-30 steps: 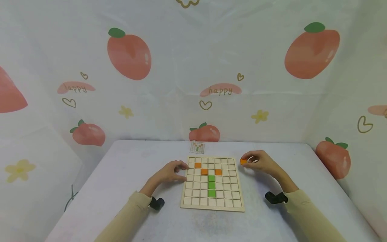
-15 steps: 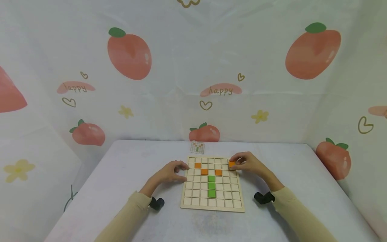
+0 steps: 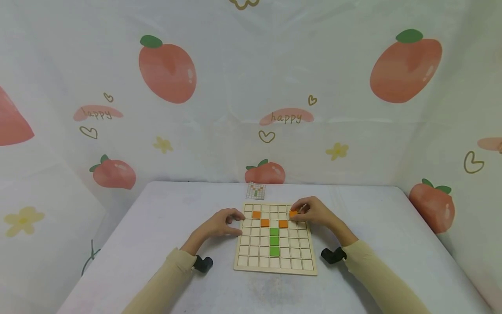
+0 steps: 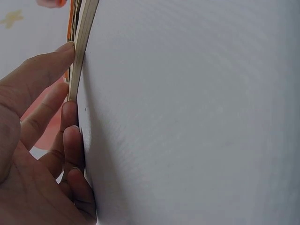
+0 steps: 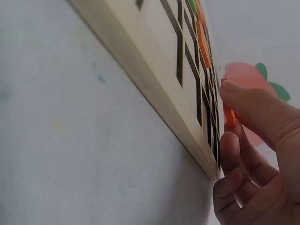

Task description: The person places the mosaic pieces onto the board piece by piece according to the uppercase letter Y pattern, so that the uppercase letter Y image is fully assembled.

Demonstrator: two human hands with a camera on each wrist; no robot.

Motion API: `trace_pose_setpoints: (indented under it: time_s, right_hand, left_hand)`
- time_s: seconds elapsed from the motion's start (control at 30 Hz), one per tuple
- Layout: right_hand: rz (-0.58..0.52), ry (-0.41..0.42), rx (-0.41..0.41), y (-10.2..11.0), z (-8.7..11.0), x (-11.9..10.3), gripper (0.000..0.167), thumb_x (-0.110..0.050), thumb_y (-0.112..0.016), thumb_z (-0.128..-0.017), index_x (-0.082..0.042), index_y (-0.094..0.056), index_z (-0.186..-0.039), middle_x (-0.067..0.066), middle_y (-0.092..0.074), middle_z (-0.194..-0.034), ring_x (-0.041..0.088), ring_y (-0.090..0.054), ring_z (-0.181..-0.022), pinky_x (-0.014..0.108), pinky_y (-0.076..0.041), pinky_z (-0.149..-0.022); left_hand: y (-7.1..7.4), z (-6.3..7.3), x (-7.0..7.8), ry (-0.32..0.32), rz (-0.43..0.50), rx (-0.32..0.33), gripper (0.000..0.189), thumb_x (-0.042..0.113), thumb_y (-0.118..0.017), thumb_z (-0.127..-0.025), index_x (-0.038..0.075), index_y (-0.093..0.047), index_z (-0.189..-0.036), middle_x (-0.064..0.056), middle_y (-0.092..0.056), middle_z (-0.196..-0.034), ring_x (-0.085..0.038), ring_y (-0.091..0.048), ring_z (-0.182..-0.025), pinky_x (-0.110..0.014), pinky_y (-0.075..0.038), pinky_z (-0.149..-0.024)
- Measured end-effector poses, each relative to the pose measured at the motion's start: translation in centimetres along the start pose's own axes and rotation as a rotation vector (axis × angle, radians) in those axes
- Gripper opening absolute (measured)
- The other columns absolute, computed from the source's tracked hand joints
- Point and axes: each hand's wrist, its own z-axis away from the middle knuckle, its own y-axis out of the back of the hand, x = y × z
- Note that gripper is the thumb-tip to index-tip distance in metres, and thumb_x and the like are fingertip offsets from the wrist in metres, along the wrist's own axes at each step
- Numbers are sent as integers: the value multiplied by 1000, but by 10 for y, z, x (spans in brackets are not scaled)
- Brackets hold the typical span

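Observation:
A wooden grid board (image 3: 253,261) lies flat on the table. Three green tiles (image 3: 274,241) sit in one column of it, and three orange tiles (image 3: 265,223) sit in cells farther back. My right hand (image 3: 315,212) pinches another orange square tile (image 5: 229,115) between thumb and fingers, at the board's second row from the back, near the right side. In the right wrist view this tile stands tilted at the board's surface. My left hand (image 3: 218,223) rests against the board's left edge, thumb and fingers apart, fingertips (image 4: 69,49) touching the rim.
A small paper card (image 3: 256,191) with a grid pattern in orange and green lies behind the board. The white table (image 3: 157,213) backs onto a printed curtain (image 3: 223,87). Black wrist cameras (image 3: 333,255) are strapped to both wrists.
My right hand has moved left from beside the board to over its back right cells, carrying the orange tile. My left hand and the board have stayed in place.

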Motion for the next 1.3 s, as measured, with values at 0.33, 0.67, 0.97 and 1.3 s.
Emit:
trace_pose_setpoints:
  time_s: [0.33, 0.67, 0.97, 1.3]
  right_hand:
    - [45, -39, -22, -4, -1, -2, 20, -8, -85, -83, -1, -76, -99, 6, -71, -95, 19, -57, -76, 29, -49, -69]
    - [75, -50, -27, -3, -2, -4, 20, -10, -85, -82, -3, -77, -100, 3, -71, -97, 19, -56, -78, 31, -49, -69]
    - [83, -49, -24, -2, -4, -2, 20, -9, -86, -82, -2, -77, -98, 5, -71, -97, 18, -55, -77, 29, -48, -68]
    - [78, -51, -34, 2, 1, -5, 24, -10, -86, -82, 0, -76, -102, 7, -72, -97, 19, -57, -77, 30, -49, -70]
  left_hand:
    - [-1, 0, 1, 18, 2, 1, 40, 16, -89, -80, 14, -71, -116, 2, -63, -108, -21, -54, -99, -43, -46, -93]
    - [-1, -2, 1, 1, 3, 3, 40, 16, -88, -80, 13, -70, -116, 3, -63, -109, -20, -54, -99, -42, -46, -93]
    - [-2, -3, -1, -7, 14, 4, 41, 17, -89, -80, 13, -70, -117, 3, -63, -108, -21, -54, -98, -42, -46, -93]
    - [-2, -3, -3, -7, 4, -3, 40, 17, -88, -81, 13, -70, -117, 3, -63, -109, -20, -54, -97, -42, -46, -91]
